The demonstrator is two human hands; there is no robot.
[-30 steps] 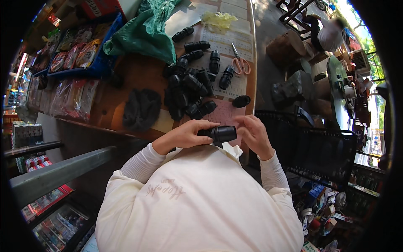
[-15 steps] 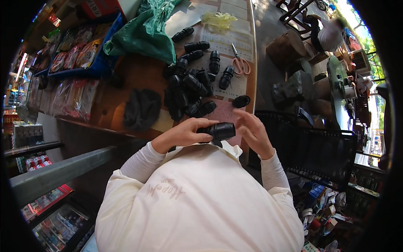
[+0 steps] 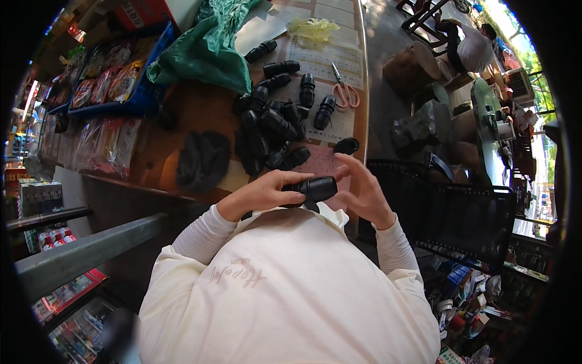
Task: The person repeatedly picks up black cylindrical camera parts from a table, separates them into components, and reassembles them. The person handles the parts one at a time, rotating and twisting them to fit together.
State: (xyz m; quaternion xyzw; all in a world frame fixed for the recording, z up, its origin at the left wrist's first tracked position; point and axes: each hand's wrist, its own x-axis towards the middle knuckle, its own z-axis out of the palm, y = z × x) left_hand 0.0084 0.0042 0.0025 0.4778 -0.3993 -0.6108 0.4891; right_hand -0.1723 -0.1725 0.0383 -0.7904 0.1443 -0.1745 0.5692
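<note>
In front of my chest, my left hand grips a black ribbed plastic pipe fitting, its thicker end toward the right. My right hand is just beyond that end, fingers curved and apart, holding nothing; whether a fingertip touches the fitting I cannot tell. Beyond my hands lies a heap of similar black fittings, several of them loose on paper sheets. One short black piece sits by the table's right edge, above my right fingers. A pink sheet lies beneath that area.
Pink-handled scissors lie near the right edge. A green plastic bag, crumpled dark cloth and blue basket of packets occupy the left. A black chair stands right; a metal rail runs lower left. Another person sits far off.
My right hand's fingers have spread a little wider beside the fitting. My left hand keeps its hold on the fitting, and the heap looks the same.
</note>
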